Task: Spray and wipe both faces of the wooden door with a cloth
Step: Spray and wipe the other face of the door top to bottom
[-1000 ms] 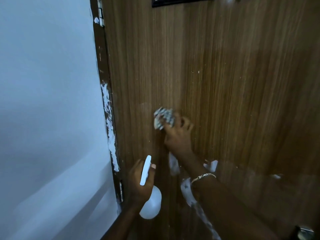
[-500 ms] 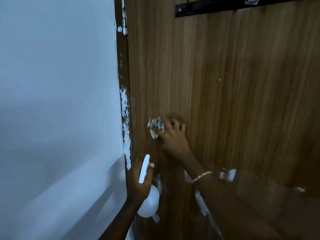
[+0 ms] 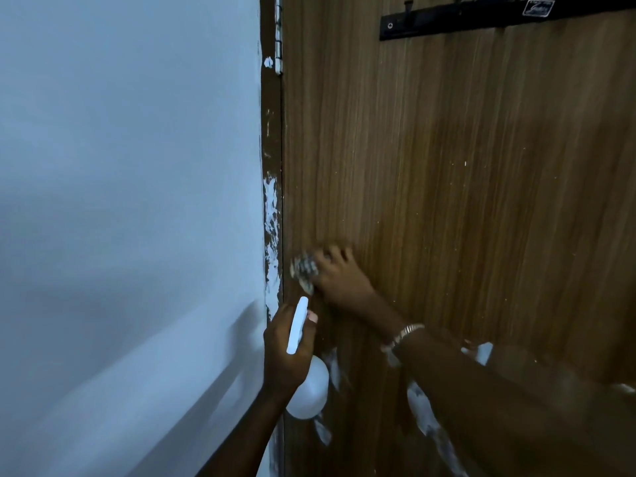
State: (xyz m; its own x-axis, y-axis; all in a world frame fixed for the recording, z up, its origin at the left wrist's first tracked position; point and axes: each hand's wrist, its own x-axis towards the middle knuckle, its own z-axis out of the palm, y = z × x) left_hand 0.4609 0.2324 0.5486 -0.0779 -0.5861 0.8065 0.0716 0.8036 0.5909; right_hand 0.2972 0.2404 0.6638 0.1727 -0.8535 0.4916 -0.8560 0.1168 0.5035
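The wooden door [image 3: 447,166] fills the right half of the view, its brown face streaked with vertical grain and small white specks. My right hand [image 3: 339,275] presses a crumpled patterned cloth [image 3: 303,270] flat against the door close to its hinge edge. Just below it, my left hand [image 3: 287,349] grips a white spray bottle [image 3: 308,383] with the nozzle pointing up, held a little off the door. A metal bracelet sits on my right wrist.
A pale wall [image 3: 130,201] takes up the left half. The dark door frame [image 3: 272,149] has flaking white paint and a hinge [image 3: 278,46] near the top. A black hook rail [image 3: 481,18] runs across the door's top. White smears mark the lower door.
My right hand has slid the cloth leftward across the door toward the hinge edge. The view has shifted left and up. My left hand holds the bottle as before.
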